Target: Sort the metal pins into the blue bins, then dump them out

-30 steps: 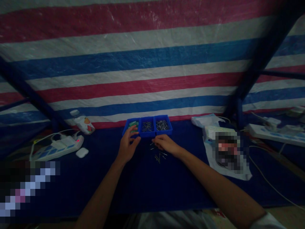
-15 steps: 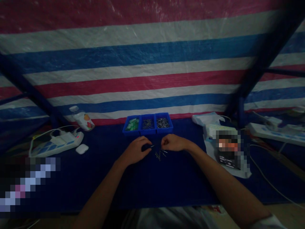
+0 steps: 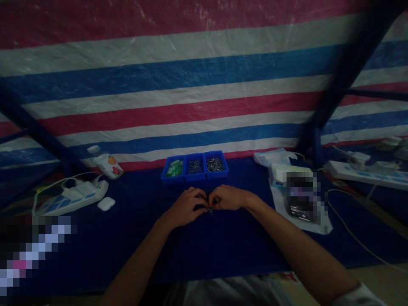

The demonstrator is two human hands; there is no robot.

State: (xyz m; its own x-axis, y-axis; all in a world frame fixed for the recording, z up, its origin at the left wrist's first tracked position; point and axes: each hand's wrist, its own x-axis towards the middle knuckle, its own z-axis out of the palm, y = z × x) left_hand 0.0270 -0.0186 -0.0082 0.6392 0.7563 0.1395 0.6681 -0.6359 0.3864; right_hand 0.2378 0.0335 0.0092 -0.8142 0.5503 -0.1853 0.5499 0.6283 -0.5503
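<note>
Over the blue table, the fingertips of my two hands come together. My left hand is closed in a pinch, apparently on a thin metal piece, though it is hardly visible between the fingers. Thumb and fingers of my right hand are pinched together too; what they hold is hidden. Just beneath the fingertips lies a small cluster of thin metal pieces, partly covered by the hands. Behind them stand joined blue bins: one with green packets, one with long thin metal pieces, one with short metal pieces.
At left are a bottle, a power strip with plugs and a small white case. At right lie a tissue pack, a dark device on white paper, another power strip and a cable. Striped sheeting hangs behind.
My hands have moved together until the fingertips meet, the left one going right and closing into a pinch. The loose metal pieces are now more covered. The view has shifted slightly.
</note>
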